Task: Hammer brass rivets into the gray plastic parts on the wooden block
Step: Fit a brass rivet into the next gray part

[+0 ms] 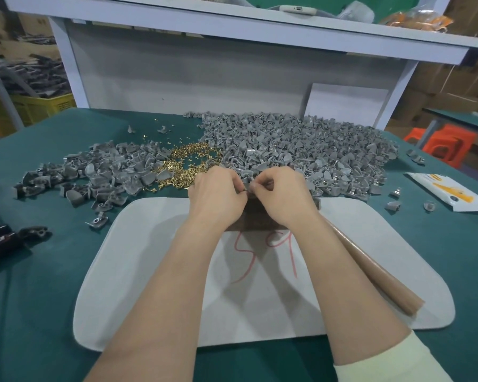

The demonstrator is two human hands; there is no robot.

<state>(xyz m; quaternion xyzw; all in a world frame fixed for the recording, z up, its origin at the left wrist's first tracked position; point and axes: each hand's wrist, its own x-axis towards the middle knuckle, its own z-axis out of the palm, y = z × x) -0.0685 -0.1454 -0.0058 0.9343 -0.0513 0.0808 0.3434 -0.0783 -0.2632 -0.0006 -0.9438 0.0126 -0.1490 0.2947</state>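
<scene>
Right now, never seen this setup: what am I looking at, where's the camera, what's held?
No machine: a person works bare-handed, filmed by one camera on their head looking down. The left hand and right hand meet over a wooden block, together pinching a small gray piece, hard to make out. On the green table lie a white mat, a large gray parts pile, a smaller gray pile, and brass rivets between them. A brown wooden handle lies on the mat by the right forearm.
</scene>
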